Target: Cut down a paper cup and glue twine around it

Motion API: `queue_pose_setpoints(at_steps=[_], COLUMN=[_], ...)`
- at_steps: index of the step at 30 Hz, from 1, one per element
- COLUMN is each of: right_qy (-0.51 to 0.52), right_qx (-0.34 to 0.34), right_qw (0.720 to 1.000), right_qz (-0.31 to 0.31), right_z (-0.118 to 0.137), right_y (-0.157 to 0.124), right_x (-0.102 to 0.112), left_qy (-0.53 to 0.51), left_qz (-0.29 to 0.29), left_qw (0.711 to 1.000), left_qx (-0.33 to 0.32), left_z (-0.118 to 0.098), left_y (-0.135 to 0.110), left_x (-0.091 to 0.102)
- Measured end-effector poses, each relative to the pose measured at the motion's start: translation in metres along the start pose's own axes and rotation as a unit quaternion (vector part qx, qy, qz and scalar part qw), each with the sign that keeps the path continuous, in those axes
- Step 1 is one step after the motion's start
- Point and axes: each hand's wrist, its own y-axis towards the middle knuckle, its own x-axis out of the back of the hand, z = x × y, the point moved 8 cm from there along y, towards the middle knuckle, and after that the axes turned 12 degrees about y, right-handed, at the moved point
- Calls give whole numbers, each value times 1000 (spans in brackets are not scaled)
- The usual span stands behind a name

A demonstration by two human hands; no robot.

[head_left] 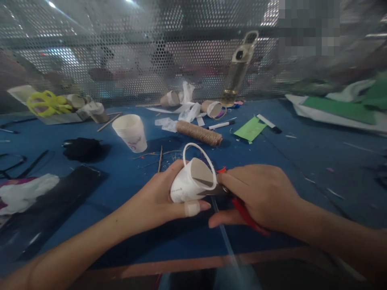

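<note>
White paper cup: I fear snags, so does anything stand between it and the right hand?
Yes: the thin white loop at the mouth of the white paper cup, and the red-handled scissors in the right hand.

My left arm (99, 229) reaches in from the lower left to a left hand (165, 193) that is closed in a rounded grip, fingers mostly hidden at the far side and the thumb, wrapped in a pale bandage (192, 208), stretched across the near side. My right arm (335, 229) slants in from the lower right, its right hand (263, 189) knuckles up, fingers bent inward in a grip and thumb spread below, pointing left. Both forearms are bare, the two hands close together but apart.
</note>
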Motion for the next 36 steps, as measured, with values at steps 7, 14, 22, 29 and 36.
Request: queue_pose_setpoints(at_steps=[7, 14, 22, 29, 36], right_qy=[-25, -5, -24, -26, -52], right_qx=[6, 2, 11, 10, 26], right_qw=[1000, 1000, 999, 999, 997], right_qz=[-17, -11, -31, -41, -42], right_z=[2, 2, 5, 7, 10], right_y=[-2, -3, -3, -3, -3], right_x=[3, 0, 3, 2, 4], left_qy=[11, -2, 20, 47, 91], left_qz=[-4, -12, -19, -44, -38], left_qw=[1000, 1000, 1000, 998, 995], left_qx=[-3, -1, -8, -4, 14], left_z=[-4, 2, 1, 2, 0], left_y=[0, 0, 0, -1, -1], left_x=[0, -4, -3, -3, -6])
